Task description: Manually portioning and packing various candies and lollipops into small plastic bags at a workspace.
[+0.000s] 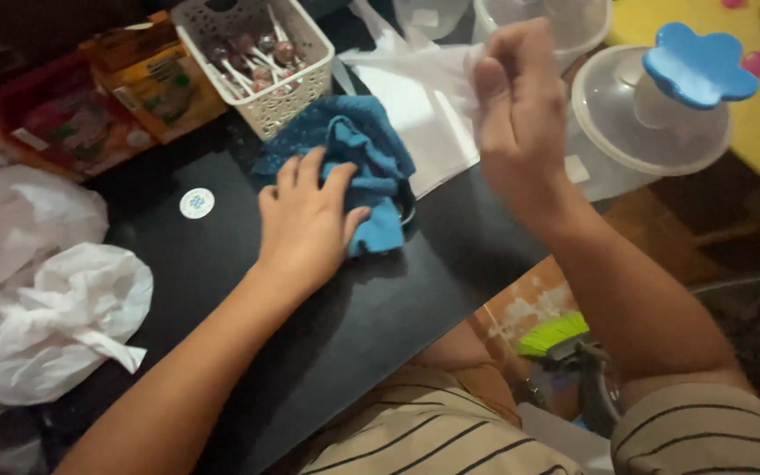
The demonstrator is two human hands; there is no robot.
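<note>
My left hand (307, 220) lies palm down on a crumpled blue cloth (362, 145), fingers spread over its near edge, on a black tabletop (371, 308). My right hand (521, 110) is raised above the table's right side, fingers curled and pinching the edge of a thin white plastic bag (415, 97) that trails down to the table behind the cloth.
A white lattice basket (301, 84) of lollipops stands behind the cloth, with snack packets (147, 75) to its left. Crumpled white plastic bags (41, 308) lie at the left. A clear container with a blue flower-shaped knob (701, 62) stands at the right. A green-bristled brush (554, 334) is below the table.
</note>
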